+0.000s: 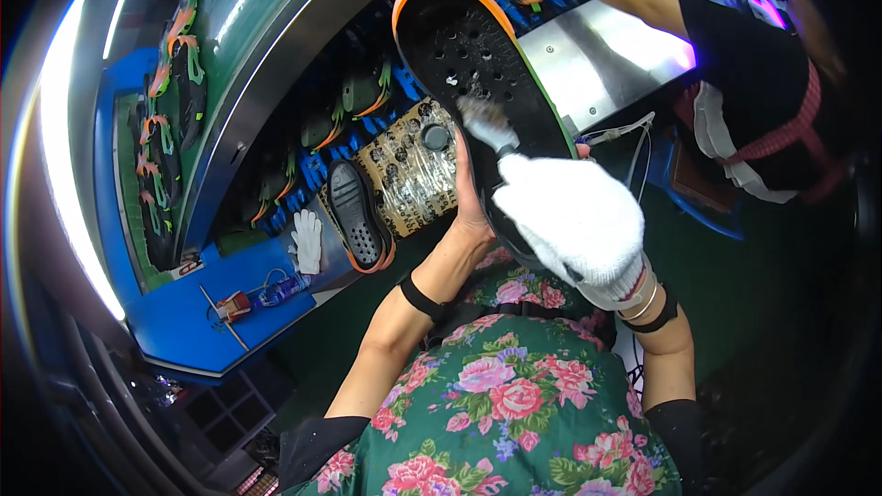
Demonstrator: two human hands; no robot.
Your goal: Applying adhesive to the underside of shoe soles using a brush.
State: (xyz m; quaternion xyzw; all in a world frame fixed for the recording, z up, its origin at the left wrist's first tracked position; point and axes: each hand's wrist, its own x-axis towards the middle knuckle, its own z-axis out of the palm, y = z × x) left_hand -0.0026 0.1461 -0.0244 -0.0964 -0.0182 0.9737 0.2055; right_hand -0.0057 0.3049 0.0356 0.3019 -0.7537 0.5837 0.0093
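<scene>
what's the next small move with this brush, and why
Perhaps sweep the brush a little toward the orange-rimmed end of the black sole: the gloved right hand holds the brush at a pale, wet-looking patch, the bare left hand supports the sole, and the surface beyond looks duller.

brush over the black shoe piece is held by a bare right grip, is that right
Not quite: the right grip is not bare but wears a white knitted glove, as the head view shows. It does hold the brush over the black shoe piece.

Green floral apron, black sleeves, white knit glove, black wristbands
</scene>
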